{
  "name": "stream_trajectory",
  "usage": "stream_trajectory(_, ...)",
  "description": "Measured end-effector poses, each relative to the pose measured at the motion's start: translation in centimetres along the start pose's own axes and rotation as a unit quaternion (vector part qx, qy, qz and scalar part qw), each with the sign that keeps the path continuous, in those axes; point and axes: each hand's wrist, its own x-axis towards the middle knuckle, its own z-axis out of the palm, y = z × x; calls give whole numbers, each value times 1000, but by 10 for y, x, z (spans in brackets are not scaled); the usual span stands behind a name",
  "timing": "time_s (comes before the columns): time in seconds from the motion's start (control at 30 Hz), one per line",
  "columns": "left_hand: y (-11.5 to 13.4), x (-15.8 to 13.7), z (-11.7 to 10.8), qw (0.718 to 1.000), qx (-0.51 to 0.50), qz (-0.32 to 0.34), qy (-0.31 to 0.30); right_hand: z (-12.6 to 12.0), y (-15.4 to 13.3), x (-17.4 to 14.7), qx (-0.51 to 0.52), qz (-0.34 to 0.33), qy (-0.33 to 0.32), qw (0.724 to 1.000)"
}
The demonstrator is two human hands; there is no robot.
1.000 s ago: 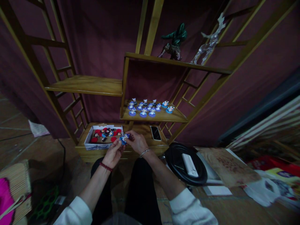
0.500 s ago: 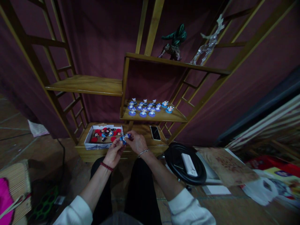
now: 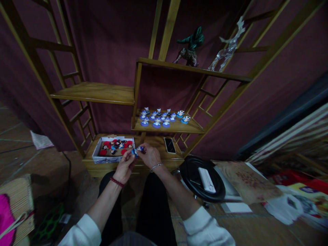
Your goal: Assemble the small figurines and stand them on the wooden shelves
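Between my two hands is a small blue and white figurine on a blue base. My left hand pinches its base side, and my right hand has its fingertips on the other end. Just left of them stands an open cardboard box holding several small figurines and red round bases. On the shelf above my hands, several purple-based figurines stand in rows, with dark ones behind. Two blue-based figurines are at that shelf's right side.
A phone lies on the cabinet top right of my hands. A black round stool bearing a white box stands to the right. Higher up are a dark green statue and a clear deer figure. Wooden uprights divide the shelves.
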Motion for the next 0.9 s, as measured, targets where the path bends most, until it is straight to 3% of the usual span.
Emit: stream_trajectory(0.9, 3, -1, 1, 1000, -14, -14, 14, 7, 7, 3, 114, -59, -12, 992)
